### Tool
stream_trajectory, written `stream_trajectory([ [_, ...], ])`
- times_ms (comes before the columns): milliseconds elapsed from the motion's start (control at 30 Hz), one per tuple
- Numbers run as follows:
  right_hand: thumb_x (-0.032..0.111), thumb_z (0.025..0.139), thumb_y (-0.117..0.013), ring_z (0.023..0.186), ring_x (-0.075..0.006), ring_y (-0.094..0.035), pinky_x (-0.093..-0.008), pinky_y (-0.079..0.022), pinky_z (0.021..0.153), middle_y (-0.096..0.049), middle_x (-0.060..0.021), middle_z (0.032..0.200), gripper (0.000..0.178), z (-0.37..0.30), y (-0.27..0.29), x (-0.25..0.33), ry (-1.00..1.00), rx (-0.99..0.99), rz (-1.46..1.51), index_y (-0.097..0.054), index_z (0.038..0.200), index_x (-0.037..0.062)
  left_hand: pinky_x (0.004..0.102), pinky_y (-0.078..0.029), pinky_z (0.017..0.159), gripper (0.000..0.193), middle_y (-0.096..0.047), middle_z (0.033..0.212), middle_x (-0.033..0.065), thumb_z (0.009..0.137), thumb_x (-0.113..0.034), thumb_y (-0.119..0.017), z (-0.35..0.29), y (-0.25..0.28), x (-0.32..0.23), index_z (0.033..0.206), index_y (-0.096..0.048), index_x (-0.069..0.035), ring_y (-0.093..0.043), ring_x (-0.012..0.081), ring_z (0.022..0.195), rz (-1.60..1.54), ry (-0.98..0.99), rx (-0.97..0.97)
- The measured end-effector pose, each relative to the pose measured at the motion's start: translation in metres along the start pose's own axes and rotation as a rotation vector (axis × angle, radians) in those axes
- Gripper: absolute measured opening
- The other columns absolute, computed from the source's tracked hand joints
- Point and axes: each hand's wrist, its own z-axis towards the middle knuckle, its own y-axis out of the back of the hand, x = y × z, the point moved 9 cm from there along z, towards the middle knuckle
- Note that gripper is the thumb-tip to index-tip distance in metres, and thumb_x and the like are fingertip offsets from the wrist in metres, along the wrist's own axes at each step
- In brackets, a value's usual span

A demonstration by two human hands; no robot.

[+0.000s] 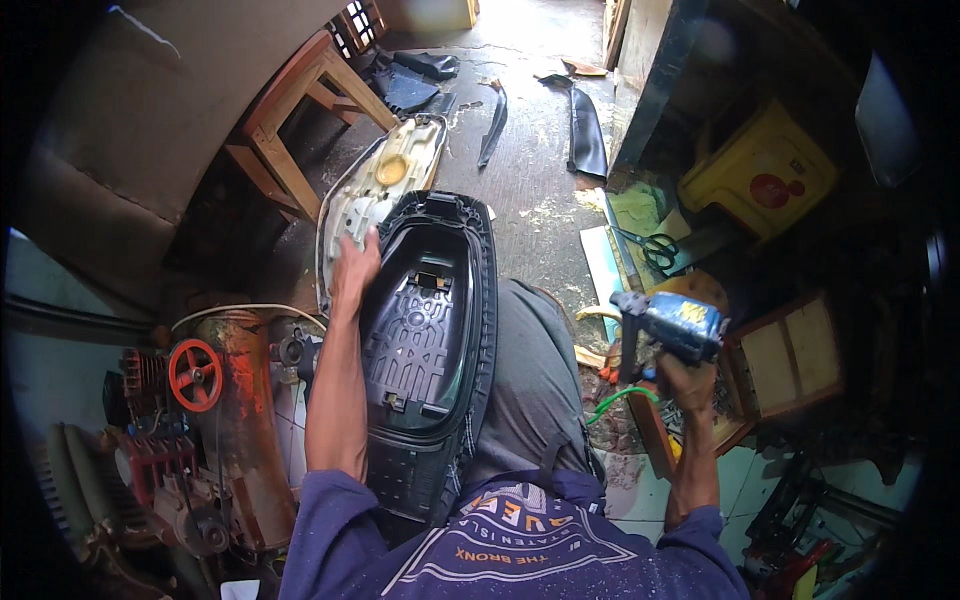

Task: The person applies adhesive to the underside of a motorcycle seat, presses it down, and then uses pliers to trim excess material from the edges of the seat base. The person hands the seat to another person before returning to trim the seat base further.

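Observation:
A black scooter seat [417,330] lies underside up across my lap, its hollow moulded base showing. My left hand [355,268] grips its far left edge, with the fingertips partly hidden. Just beyond that hand, a pale, dirty seat pan [362,190] leans at an angle. Off to the right, away from the seat, my right hand [687,383] is wrapped round the handle of a staple gun [683,325] with a blue body and a dark nose. A green hose [618,398] curves close below the tool.
An air compressor [235,420] with a red wheel stands at the left. Beyond it is a wooden stool [290,115]. Black cover scraps [588,130] lie on the far floor. Scissors [660,251], a yellow container [760,170] and an open wooden box [785,355] are at the right.

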Motion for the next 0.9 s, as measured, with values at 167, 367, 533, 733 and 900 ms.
stream_trajectory([
  [167,0.007,0.08,-0.082,0.091,-0.0185,-0.074,-0.0323,-0.057,0.088,-0.077,-0.0103,0.099,0.033,0.023,0.045,0.069,0.421,-0.133,-0.352,-0.072,0.11,-0.0011,0.0562,-0.049,0.1,0.075,-0.068,0.121,0.0335,0.098,-0.066,-0.051,-0.05,-0.004,-0.009,0.132,-0.063,0.0,-0.065,0.0506,0.117,0.188,-0.295,0.088],
  [367,0.009,0.079,-0.082,0.073,-0.0251,-0.077,-0.034,-0.059,0.067,-0.075,-0.0135,0.081,0.018,-0.006,0.007,0.083,0.584,0.101,-0.663,-0.075,0.093,0.0012,0.0516,-0.052,0.09,0.045,-0.07,0.108,0.0265,0.098,-0.039,-0.067,-0.167,-0.004,-0.052,0.116,-0.067,0.002,-0.068,0.0469,0.103,-0.137,-0.64,0.196],
  [533,0.009,0.079,-0.084,0.083,-0.0156,-0.075,-0.0302,-0.059,0.077,-0.079,-0.0104,0.093,0.028,-0.036,0.016,0.058,0.362,-0.161,-0.288,-0.075,0.104,-0.0011,0.0503,-0.044,0.103,0.026,-0.065,0.115,0.0157,0.09,-0.021,-0.077,-0.244,0.017,-0.091,0.108,-0.07,-0.004,-0.063,0.0369,0.112,-0.127,-1.031,-0.044],
  [733,0.011,0.078,-0.085,0.087,-0.019,-0.078,-0.0319,-0.06,0.08,-0.08,-0.0127,0.098,0.032,-0.073,-0.005,0.02,0.261,0.023,-0.481,-0.076,0.108,0.0006,0.0587,-0.034,0.115,0.041,-0.068,0.117,0.0109,0.087,-0.033,-0.081,-0.318,-0.05,-0.071,0.117,-0.069,-0.008,-0.064,0.0308,0.118,-0.086,-0.978,0.455],
  [900,0.011,0.08,-0.083,0.085,-0.0227,-0.078,-0.0335,-0.06,0.082,-0.08,-0.0127,0.099,0.032,-0.091,0.001,0.005,0.296,-0.222,-0.418,-0.075,0.108,-0.0016,0.0551,-0.041,0.109,0.03,-0.073,0.103,0.0112,0.089,-0.021,-0.08,-0.316,-0.07,-0.057,0.112,-0.069,-0.005,-0.07,0.0315,0.097,-0.239,-0.878,0.413],
])
